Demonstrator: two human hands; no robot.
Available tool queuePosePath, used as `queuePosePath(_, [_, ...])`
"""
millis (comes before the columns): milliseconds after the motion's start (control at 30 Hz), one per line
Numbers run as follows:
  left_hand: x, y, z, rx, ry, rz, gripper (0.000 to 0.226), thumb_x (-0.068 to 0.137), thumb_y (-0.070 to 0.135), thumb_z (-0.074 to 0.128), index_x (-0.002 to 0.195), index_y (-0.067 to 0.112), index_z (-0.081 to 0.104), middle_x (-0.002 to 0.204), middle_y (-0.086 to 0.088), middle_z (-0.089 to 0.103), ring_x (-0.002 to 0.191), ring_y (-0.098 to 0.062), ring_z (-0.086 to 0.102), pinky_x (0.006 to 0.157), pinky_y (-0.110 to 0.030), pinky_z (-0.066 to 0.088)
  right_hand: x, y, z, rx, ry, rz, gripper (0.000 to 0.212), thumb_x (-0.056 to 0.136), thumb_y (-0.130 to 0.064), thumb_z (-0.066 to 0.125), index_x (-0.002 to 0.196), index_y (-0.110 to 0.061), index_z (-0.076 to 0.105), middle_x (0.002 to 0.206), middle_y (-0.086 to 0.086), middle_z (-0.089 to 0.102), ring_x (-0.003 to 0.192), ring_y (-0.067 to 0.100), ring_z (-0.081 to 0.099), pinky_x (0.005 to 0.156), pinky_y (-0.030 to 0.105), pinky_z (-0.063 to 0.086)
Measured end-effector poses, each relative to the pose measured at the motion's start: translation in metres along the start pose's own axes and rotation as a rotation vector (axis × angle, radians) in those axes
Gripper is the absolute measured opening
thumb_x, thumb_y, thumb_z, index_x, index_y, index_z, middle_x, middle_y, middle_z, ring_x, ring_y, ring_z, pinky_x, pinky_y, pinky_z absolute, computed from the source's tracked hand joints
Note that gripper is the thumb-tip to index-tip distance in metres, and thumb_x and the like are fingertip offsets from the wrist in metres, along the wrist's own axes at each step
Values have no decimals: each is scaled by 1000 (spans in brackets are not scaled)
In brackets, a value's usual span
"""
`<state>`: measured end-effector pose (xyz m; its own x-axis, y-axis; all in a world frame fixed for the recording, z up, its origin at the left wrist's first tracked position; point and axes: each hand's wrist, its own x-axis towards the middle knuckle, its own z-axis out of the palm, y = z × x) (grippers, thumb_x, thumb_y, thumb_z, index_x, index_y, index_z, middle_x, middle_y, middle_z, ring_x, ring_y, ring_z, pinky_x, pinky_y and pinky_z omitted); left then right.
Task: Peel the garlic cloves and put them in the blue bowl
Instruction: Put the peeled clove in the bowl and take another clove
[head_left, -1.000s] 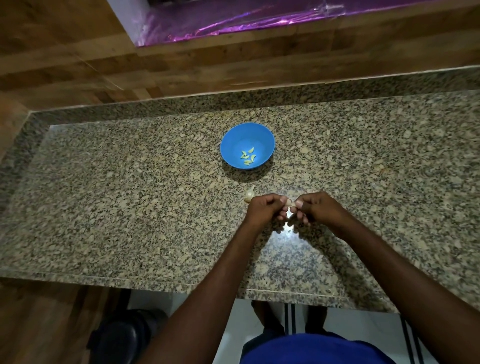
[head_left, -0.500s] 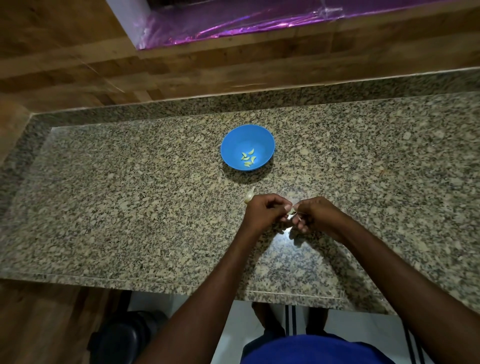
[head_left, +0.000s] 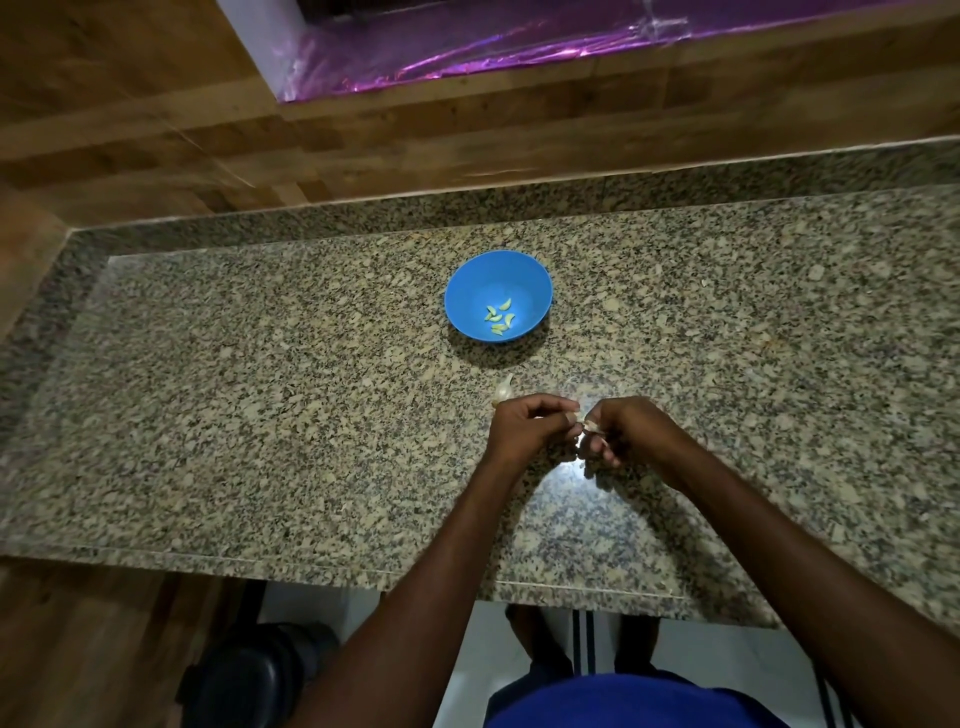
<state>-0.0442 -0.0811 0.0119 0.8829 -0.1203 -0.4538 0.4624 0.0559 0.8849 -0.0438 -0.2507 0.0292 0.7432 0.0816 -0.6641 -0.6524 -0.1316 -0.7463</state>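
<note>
Both hands, the left hand (head_left: 524, 428) and the right hand (head_left: 626, 431), pinch one garlic clove (head_left: 588, 427) together, near the blue bowl (head_left: 467, 291). Peeled cloves (head_left: 500, 319) lie inside the bowl. The small clove may slip from the fingertips and fall on the worktop (head_left: 260, 415).

Garlic clove (head_left: 589, 427) mostly behind fingers
</note>
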Motion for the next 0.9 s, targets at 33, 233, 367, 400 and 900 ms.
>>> queuePosePath(33, [1, -1, -1, 16, 3, 5, 12, 82, -1, 75, 92, 6, 78, 90, -21, 74, 80, -27, 71, 74, -34, 61, 0, 1, 0, 10, 4, -7, 24, 80, 0, 44, 84, 4, 67, 64, 18, 64, 45, 22, 52, 45, 24, 41])
queuePosePath(233, [2, 0, 3, 47, 4, 25, 16, 80, -1, 79, 94, 0, 74, 89, -20, 74, 78, -26, 70, 84, -41, 59, 1, 4, -1, 11, 16, -56, 26, 92, -16, 60, 84, 7, 71, 68, 19, 68, 51, 23, 58, 52, 29, 47])
queuePosePath(367, [3, 0, 5, 5, 8, -21, 20, 81, 3, 79, 99, 10, 75, 91, -14, 75, 79, -24, 69, 80, -39, 59, -1, 9, -2, 107, -41, -48, 20, 94, -11, 65, 85, 6, 68, 72, 21, 67, 53, 23, 59, 55, 32, 52])
queuePosePath(400, [3, 0, 5, -13, 19, -38, 19, 82, 3, 77, 99, 11, 75, 90, -13, 75, 75, -23, 68, 76, -35, 59, -1, 10, -2, 137, -51, -32, 17, 95, -9, 65, 86, 6, 67, 73, 21, 66, 54, 24, 58, 55, 33, 53])
queuePosePath(900, [6, -5, 6, 174, -36, 42, 14, 92, 5, 68, 102, 9, 77, 87, -20, 75, 71, -25, 70, 71, -42, 62, 7, 20, -5, 155, 43, -54, 8, 89, 0, 67, 82, 5, 70, 77, 33, 65, 63, 32, 59, 53, 36, 55])
